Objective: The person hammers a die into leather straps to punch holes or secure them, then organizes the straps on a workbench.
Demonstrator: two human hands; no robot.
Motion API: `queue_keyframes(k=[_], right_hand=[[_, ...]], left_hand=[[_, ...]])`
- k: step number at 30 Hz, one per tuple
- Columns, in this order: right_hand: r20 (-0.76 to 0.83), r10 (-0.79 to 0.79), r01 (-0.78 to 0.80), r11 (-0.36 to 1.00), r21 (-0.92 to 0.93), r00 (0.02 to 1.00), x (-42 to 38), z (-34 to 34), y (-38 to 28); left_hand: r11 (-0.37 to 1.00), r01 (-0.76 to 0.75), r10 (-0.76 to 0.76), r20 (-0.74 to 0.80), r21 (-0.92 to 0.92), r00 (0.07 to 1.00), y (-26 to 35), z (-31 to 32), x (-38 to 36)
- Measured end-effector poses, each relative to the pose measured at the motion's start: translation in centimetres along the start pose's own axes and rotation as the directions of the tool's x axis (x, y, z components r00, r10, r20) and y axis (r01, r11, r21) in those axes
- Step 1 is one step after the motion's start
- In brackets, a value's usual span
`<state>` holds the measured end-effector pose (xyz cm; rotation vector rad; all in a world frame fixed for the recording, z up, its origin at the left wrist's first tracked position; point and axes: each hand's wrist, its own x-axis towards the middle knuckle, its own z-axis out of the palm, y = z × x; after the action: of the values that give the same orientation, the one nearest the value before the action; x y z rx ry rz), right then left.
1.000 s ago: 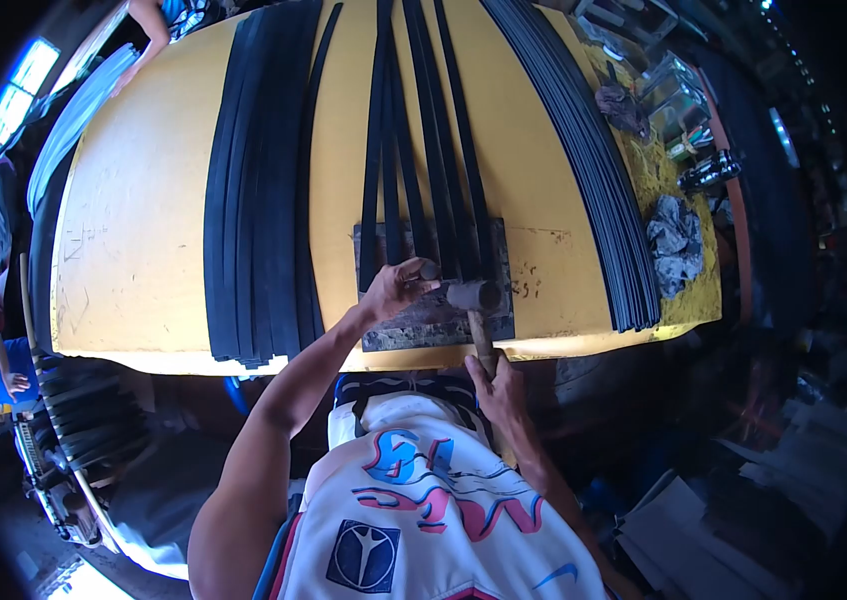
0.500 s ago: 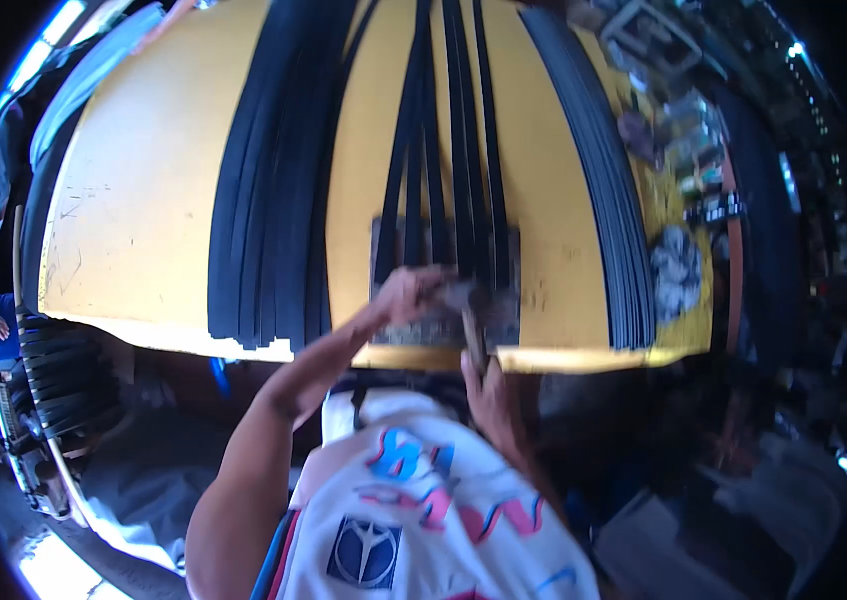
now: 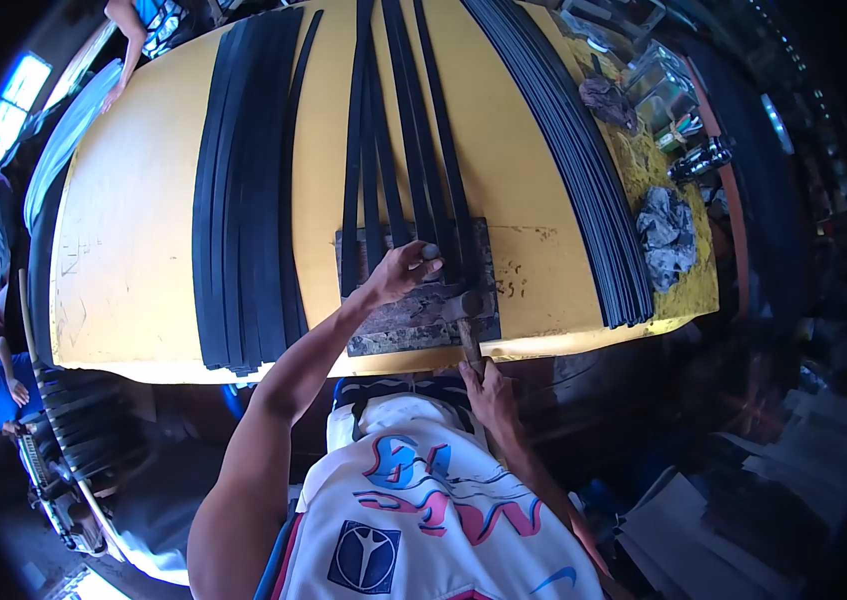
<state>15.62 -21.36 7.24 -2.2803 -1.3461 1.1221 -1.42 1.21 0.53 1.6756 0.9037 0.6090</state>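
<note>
My left hand [image 3: 401, 273] is closed around a short upright tool with a round grey metal top [image 3: 430, 251]; it looks like a punch, its lower end hidden. Under it, ends of several black strips [image 3: 426, 185] lie on a dark, worn board [image 3: 393, 337] at the table's near edge. My right hand [image 3: 492, 392] grips the wooden handle of a hammer [image 3: 470, 340]. The hammer's head is over the board's right part, to the right of and nearer me than the punch.
The board rests on a yellow table [image 3: 133, 230]. A wide bundle of black strips [image 3: 243, 200] lies left, another stack [image 3: 573, 160] right. Crumpled grey plastic [image 3: 665, 238] sits at the right edge. Other people's arms show at far left [image 3: 11, 375] and top left [image 3: 128, 45].
My view has shifted, so the table and strips appear further left. The hammer head now sits apart from the punch, where before it was blurred close beside my left hand. Both grips persist.
</note>
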Motion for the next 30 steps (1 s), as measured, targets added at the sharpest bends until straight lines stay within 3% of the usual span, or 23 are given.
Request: queue_keyframes(k=[8,26,29,30], right_hand=[[-0.006,-0.052,0.052,0.997,0.062,0.999,0.6,0.4,1.6],[0.029,-0.071,0.071,0.997,0.007,0.997,0.8,0.8,2.6],[0.001,-0.214,0.214,0.975,-0.057,0.977,1.1,2.2,4.5],[-0.007,-0.196,0.195,0.979,-0.054,0.981,0.9,2.1,4.1]], left_hand=[[0.999,-0.012,0.013,0.001,-0.048,1.000,-1.6,0.5,-0.1],[0.994,0.006,0.000,0.061,-0.113,0.998,-1.1,0.6,-0.2],[0.993,0.022,-0.015,0.057,-0.115,0.998,-0.6,0.7,-0.5],[0.996,-0.012,0.013,0.019,-0.085,1.000,-0.6,0.9,-0.7]])
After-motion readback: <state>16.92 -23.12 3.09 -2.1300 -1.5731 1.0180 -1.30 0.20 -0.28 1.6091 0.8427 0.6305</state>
